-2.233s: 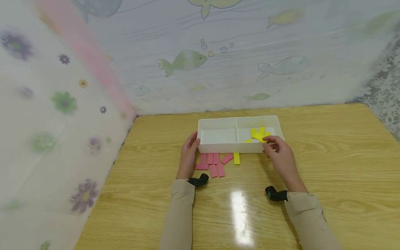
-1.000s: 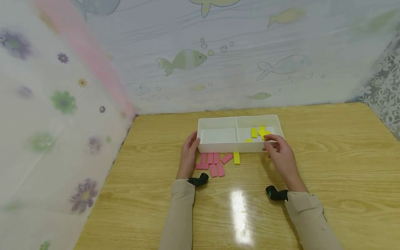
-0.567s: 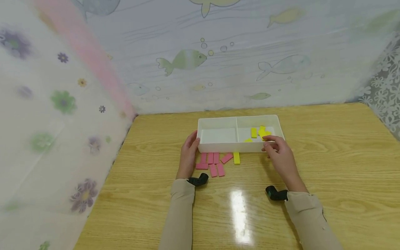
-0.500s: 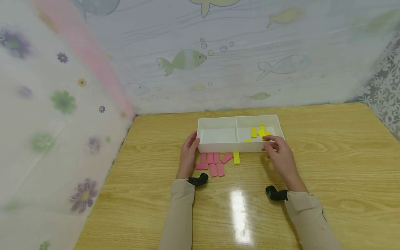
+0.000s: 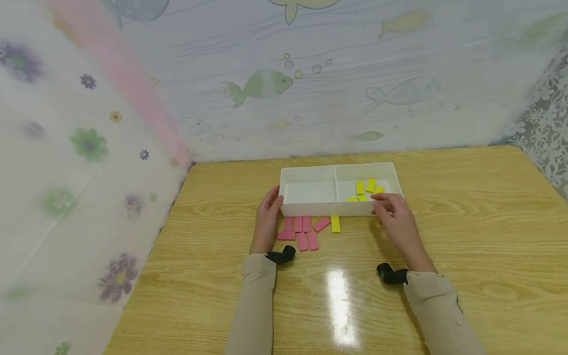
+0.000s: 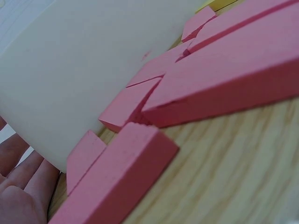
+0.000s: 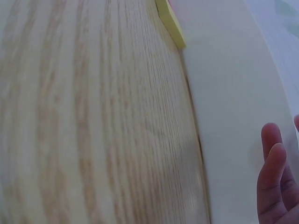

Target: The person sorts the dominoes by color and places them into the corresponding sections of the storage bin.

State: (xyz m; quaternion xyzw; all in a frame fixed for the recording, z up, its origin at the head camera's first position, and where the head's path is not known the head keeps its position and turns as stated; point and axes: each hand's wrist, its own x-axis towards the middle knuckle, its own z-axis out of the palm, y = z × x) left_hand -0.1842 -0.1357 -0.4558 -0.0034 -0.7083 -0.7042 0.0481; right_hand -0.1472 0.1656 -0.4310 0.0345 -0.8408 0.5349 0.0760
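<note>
A white two-compartment box (image 5: 308, 209) stands on the table in the head view. My left hand (image 5: 266, 212) holds its left end, thumb at the front corner and fingers along the side. Several yellow blocks (image 5: 360, 187) lie in the right compartment. My right hand (image 5: 398, 222) is at the front wall near the right end, index finger over the rim beside these blocks, thumb outside. Nothing shows between its visible fingers in the right wrist view. Several pink blocks (image 5: 302, 241) lie before the box, large in the left wrist view. One yellow block (image 5: 336, 224) is right of them.
The wooden table (image 5: 213, 276) meets a wall sheet (image 5: 328, 118) printed with fish just behind the box. Another sheet (image 5: 57, 236), with flowers, borders the left edge. Each wrist wears a black camera (image 5: 391, 274).
The yellow blocks inside the right compartment have shifted; one now lies farther left, near the front wall, apart from the back ones. Both hands and the box stay almost still.
</note>
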